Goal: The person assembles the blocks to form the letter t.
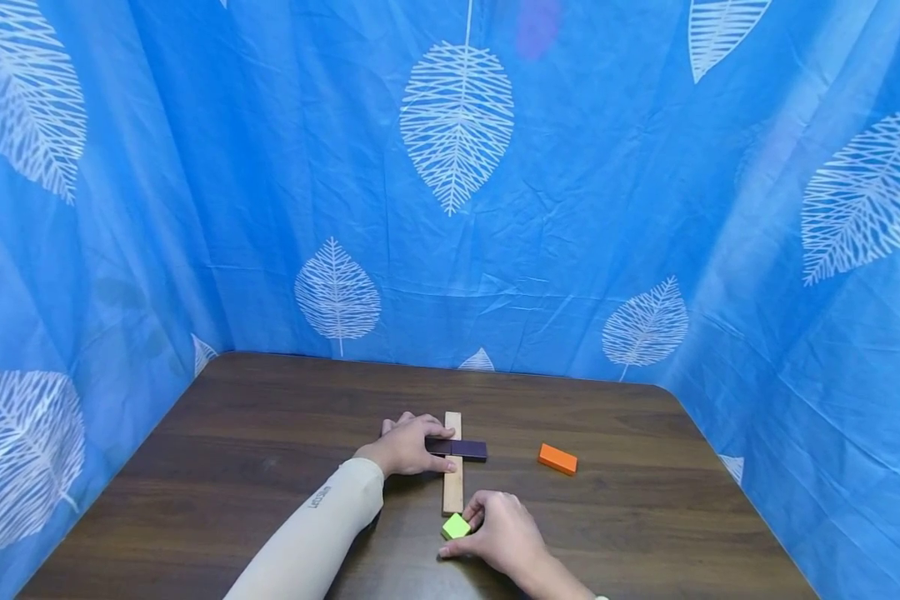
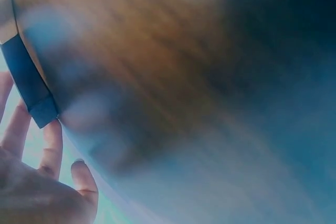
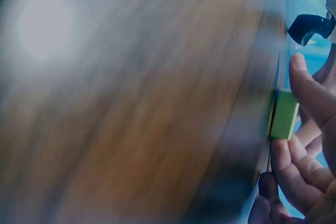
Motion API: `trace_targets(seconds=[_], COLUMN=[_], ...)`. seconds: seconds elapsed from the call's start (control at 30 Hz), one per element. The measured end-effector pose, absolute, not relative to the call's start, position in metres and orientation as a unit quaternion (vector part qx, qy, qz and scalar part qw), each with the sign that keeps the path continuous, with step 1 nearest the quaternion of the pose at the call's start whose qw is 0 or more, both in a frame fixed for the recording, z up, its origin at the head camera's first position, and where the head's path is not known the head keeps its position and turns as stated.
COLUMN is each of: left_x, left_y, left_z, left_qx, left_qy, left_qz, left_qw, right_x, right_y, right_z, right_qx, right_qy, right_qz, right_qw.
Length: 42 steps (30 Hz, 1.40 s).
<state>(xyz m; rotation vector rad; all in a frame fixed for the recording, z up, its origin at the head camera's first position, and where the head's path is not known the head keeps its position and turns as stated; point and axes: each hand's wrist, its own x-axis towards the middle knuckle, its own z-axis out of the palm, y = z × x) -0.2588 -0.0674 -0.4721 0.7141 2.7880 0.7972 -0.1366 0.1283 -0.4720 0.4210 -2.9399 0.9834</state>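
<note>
In the head view my left hand spans a dark purple block, thumb on the near side and fingers on the far side. A seam runs across the dark piece. It crosses a pale wooden strip, which runs away from me. The left wrist view shows fingers at the end of the dark block. My right hand holds a lime green block between thumb and fingers, just before the strip's near end. The right wrist view shows the green block between them.
An orange block lies by itself to the right of the strip. Brown wood-grain tabletop surrounds the pieces. Blue curtains with white leaf prints hang behind and at both sides of the table.
</note>
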Motion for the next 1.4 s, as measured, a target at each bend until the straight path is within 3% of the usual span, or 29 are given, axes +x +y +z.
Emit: trace_targets(seconds=[0.63,0.8,1.1,1.4], left_x=[-0.256,-0.256,-0.256,-0.259], left_y=[-0.069,-0.07,-0.069,-0.067], left_z=[-0.472,-0.472,-0.47,-0.475], left_qx=[0.229,0.228,0.226,0.229], left_qy=[0.932,0.932,0.933,0.932], left_qz=[0.273,0.271,0.271,0.27], left_qw=[0.074,0.078,0.078,0.082], right_x=[-0.138,-0.144,-0.161,-0.176], right_y=[0.132,0.152,0.198,0.242], right_z=[-0.466,-0.462,-0.45,-0.441], right_qx=[0.11,0.107,0.057,-0.022], right_qy=[-0.959,-0.943,-0.906,-0.871], right_qz=[0.261,0.314,0.416,0.491], right_qw=[-0.002,0.031,0.043,0.013])
